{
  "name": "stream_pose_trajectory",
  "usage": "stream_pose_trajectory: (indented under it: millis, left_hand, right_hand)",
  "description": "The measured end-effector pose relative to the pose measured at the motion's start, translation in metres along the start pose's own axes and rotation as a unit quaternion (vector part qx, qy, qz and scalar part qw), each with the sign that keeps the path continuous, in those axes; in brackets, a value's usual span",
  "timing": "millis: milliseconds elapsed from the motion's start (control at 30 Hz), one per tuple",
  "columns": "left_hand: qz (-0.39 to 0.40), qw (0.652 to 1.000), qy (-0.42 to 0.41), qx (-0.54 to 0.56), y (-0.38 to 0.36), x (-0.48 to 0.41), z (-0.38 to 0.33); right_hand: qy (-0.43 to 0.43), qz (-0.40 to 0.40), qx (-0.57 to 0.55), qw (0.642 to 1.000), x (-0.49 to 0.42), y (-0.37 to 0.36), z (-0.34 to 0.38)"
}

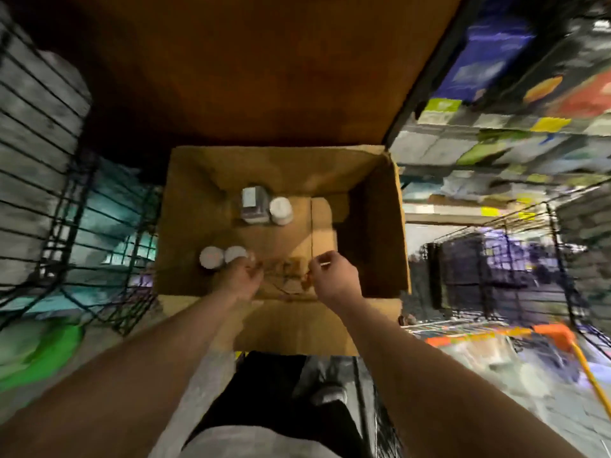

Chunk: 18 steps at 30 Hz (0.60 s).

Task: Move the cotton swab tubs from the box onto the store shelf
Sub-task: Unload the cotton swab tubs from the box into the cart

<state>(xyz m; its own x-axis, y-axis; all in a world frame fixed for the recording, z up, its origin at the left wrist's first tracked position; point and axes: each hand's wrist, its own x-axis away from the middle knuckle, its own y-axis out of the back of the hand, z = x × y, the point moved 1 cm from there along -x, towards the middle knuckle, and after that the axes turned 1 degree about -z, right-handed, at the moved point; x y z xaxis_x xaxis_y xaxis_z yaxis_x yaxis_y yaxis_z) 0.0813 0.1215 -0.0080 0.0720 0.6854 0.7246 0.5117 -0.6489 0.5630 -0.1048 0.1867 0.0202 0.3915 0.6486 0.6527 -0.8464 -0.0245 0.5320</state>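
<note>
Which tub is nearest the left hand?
Right tub of the near pair, beside the left hand; its neighbour and the far two sit further off.

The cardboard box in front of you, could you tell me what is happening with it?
A person reaches both hands into the open box. Two front tubs stand by the left hand; two back tubs sit farther in. The right hand is curled; blur hides whether either hand holds anything.

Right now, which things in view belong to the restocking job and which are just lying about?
Job: cardboard box, white-lidded tubs inside it, left hand, right hand.
Lying about: wire baskets, green item, orange cart handle.
</note>
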Motion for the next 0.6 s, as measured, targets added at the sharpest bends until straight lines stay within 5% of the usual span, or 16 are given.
stream_pose_trajectory:
  millis: [267, 600]
  left_hand:
    - [-0.043, 0.993, 0.111, -0.007, 0.001, -0.135, 0.111]
    - [-0.082, 0.983, 0.135, -0.093, -0.007, -0.207, 0.124]
  right_hand:
    - [0.008, 0.167, 0.167, 0.972, -0.103, -0.114, 0.023]
    - [0.225, 0.234, 0.391, 0.862, -0.188, -0.239, 0.042]
